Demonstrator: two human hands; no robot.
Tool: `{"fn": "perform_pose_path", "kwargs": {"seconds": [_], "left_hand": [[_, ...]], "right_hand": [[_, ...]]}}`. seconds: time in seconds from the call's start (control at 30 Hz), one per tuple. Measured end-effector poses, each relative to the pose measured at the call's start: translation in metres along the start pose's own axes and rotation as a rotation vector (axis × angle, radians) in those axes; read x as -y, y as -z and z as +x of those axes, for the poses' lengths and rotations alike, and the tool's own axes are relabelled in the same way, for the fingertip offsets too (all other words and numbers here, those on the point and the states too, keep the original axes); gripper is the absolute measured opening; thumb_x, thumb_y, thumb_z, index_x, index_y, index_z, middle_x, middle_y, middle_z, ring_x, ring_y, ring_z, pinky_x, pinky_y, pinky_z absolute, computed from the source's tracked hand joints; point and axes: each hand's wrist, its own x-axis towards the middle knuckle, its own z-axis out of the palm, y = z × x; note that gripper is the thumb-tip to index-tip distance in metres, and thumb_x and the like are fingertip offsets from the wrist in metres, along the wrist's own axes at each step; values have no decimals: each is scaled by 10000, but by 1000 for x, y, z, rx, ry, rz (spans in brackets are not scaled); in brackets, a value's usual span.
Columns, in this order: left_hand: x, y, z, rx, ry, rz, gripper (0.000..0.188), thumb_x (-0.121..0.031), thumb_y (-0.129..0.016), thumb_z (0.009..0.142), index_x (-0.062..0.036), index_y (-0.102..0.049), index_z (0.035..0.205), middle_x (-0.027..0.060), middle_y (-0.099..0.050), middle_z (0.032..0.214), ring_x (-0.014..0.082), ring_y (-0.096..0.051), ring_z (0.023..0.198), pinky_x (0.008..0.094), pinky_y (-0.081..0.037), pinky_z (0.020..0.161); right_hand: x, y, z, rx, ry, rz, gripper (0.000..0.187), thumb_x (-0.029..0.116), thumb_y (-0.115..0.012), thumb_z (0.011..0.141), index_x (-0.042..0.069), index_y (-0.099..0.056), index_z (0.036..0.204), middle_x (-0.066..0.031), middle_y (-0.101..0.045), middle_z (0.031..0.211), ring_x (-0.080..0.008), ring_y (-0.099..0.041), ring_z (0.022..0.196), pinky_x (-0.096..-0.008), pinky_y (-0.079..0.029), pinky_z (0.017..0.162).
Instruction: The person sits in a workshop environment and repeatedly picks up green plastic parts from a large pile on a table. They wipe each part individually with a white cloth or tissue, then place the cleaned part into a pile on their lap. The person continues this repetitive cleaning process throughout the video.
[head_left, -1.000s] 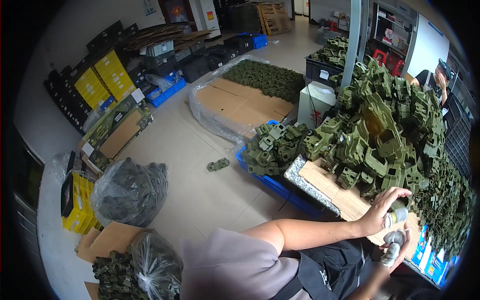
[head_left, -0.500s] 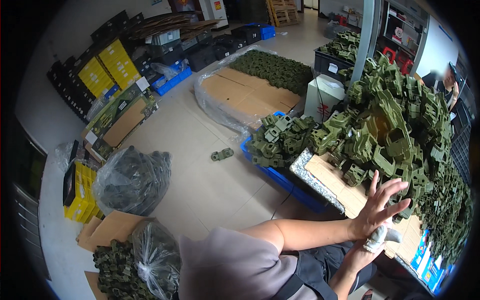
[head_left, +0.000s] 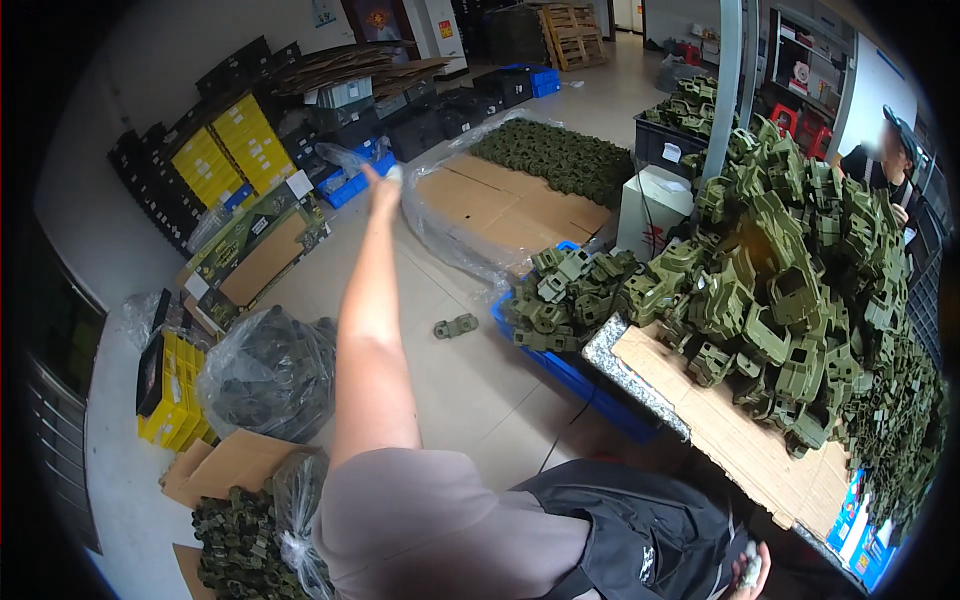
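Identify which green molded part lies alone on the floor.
The olive-green molded part on the floor tiles, just left of the blue bin; no other part touches it, while the others lie massed together.

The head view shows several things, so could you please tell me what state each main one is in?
Left hand: stretched forward, grip unclear
Right hand: at the lower edge, partly visible, grip unclear
Large green pile: loosely heaped
Cardboard sheet: flat, partly covered
Lone green part: lying on the floor
Clear bag: bulging
Yellow crates: stacked
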Motion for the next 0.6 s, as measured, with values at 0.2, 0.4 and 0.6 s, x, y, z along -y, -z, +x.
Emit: {"fn": "perform_pose_path", "kwargs": {"seconds": [0.2,0.4,0.6], "left_hand": [[-1,7,1,126,253,166,913,-440,-550,843,-200,110,1428,148,-588,1004,174,-590,652,314,-482,462],[-94,-32,-71,407,55,-764,413,-352,-464,910,-130,-433,1257,79,-634,976,199,-607,908,346,-453,835],[-203,-105,-439,1759,-672,-863,509,-199,-618,837,-51,-437,1288,94,-532,1179,191,-463,1145,334,-360,984]], "right_hand": [[-36,34,-26,-21,102,15,461,216,-462,891,-49,-408,1265,-196,-492,1236,-302,-521,1067,-371,-424,908],[10,-14,-50,144,168,234,616,351,-457,901,129,-213,1421,-213,-190,1448,-342,-312,1279,-485,-324,994],[64,-79,-61,606,416,752,1050,430,-682,753,250,110,1418,-156,-89,1480,-282,-572,974,-405,-532,763]]}}
